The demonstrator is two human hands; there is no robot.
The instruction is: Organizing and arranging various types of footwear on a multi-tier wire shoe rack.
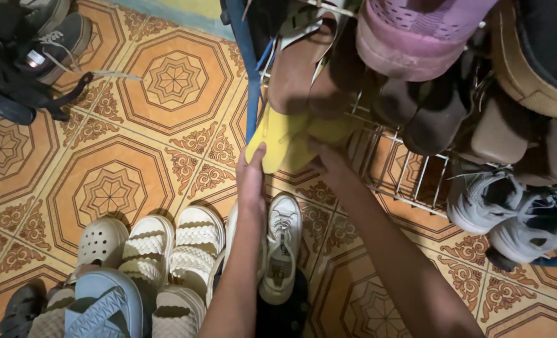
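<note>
We look down on a tiled floor [140,144] with orange and brown octagon patterns, in dim light. At its right side stands a wire shoe rack [410,181], crowded with shoes; its top and right part are cut off by the frame. Our left hand [251,178] has the fingers straight and together, the tips touching the lower edge of the yellow slippers [284,138] at the rack's left front corner. Our right hand [330,159] grips the same slippers from the right; its fingers are hidden in shadow, so we cannot tell how they close. White sandals [178,250] and a white sneaker [281,247] lie at the floor's bottom edge, partly under our arms. Dark shoes [34,50] sit in the top left corner, hard to make out.
</note>
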